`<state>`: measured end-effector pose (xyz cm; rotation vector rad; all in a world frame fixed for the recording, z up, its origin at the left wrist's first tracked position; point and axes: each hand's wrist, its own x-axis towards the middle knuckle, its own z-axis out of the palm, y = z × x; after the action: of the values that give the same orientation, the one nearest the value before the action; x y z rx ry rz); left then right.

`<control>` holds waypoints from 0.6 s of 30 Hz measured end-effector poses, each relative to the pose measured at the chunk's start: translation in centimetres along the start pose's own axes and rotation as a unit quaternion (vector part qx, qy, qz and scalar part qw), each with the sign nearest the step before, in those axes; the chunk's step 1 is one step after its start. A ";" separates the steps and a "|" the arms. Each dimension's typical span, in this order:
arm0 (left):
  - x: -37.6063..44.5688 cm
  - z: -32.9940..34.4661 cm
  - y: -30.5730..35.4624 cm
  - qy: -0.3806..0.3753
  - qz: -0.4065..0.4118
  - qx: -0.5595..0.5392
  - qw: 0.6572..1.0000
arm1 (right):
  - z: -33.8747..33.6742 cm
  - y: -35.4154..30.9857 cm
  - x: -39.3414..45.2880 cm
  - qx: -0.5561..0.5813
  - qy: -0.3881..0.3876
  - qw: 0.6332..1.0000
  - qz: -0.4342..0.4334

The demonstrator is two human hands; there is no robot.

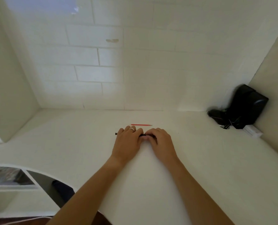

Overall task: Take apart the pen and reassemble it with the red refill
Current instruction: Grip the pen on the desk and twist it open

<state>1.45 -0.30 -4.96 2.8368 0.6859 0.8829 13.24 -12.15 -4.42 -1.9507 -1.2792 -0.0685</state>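
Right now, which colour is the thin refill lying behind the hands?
Red; the refill shows in the head view.

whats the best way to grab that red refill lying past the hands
Pinch the red refill near the middle of its red shaft, coming straight down from above. It lies flat on the white table, running left to right, so thumb and forefinger close across it from the near and far sides. The right hand looks closest to its pointed end.

Bare forearms, no sleeves, left hand [128, 140] ringed (seemingly pale band)
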 end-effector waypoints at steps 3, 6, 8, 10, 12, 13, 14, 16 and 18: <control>0.1 0.2 -0.1 0.022 0.005 0.019 1.000 | 0.1 0.1 0.2 0.005 0.001 1.000 -0.004; 0.0 0.4 -0.2 0.029 0.002 0.035 0.999 | 0.2 0.2 0.2 0.006 -0.004 1.000 -0.006; 0.0 0.3 -0.3 0.025 -0.003 0.039 0.999 | 0.1 0.1 0.2 0.004 -0.011 1.000 -0.006; 0.0 0.3 -0.3 0.020 -0.008 0.038 0.999 | 0.1 0.1 0.2 -0.001 -0.016 1.000 -0.005; 0.0 0.4 -0.3 0.015 -0.012 0.039 0.999 | 0.0 0.2 0.3 -0.001 -0.021 1.000 -0.003; 0.0 0.5 -0.4 0.012 -0.012 0.041 0.999 | 0.0 0.1 0.3 -0.002 -0.023 1.000 -0.004; 0.1 0.5 -0.4 0.008 -0.013 0.043 0.999 | 0.0 0.1 0.3 -0.003 -0.024 1.000 -0.005; 0.1 0.4 -0.3 0.000 -0.016 0.046 0.999 | 0.0 0.1 0.3 0.000 -0.026 1.000 -0.006; 0.0 0.3 -0.2 0.001 -0.019 0.048 0.999 | 0.0 -0.2 0.2 0.002 -0.024 1.000 -0.010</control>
<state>1.54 -0.12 -5.22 2.8961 0.8000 0.8696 13.21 -12.01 -4.23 -1.9465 -1.3300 -0.0295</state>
